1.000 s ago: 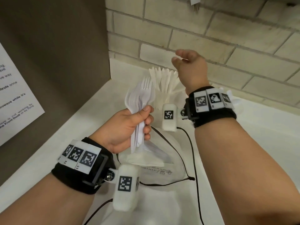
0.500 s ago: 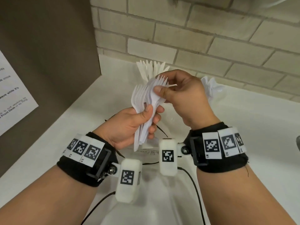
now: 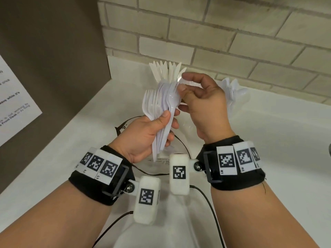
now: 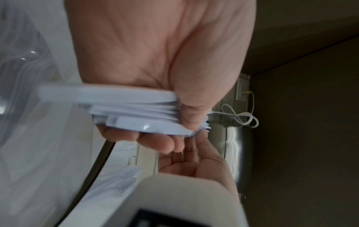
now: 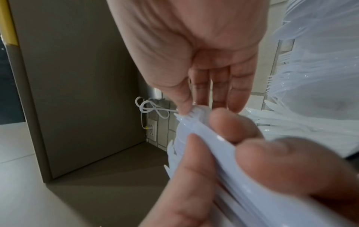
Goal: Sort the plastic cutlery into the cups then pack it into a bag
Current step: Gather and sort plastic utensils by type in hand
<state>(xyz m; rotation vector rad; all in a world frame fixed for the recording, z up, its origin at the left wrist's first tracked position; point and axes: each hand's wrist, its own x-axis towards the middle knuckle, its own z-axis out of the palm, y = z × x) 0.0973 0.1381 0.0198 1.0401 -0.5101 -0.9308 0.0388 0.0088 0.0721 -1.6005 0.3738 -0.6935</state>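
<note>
Right hand (image 3: 202,104) still at fork tops, thumb and forefinger pinching one fork (image 3: 176,90); left hand (image 3: 143,135) stays wrapped round fork bundle (image 3: 159,111).

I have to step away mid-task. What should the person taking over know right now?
Left hand: grips a fanned bundle of white plastic forks and spoons by the handles.
Right hand: thumb and forefinger pinch one piece at the bundle's top.
Behind: white plastic knives stand upright in a cup hidden by the hands; white plastic spoons stand to the right.
Clear plastic bag lies on the white counter, under the hands.
Done: knives sorted, some spoons.
Left: finish sorting the bundle, then bag everything.
</note>
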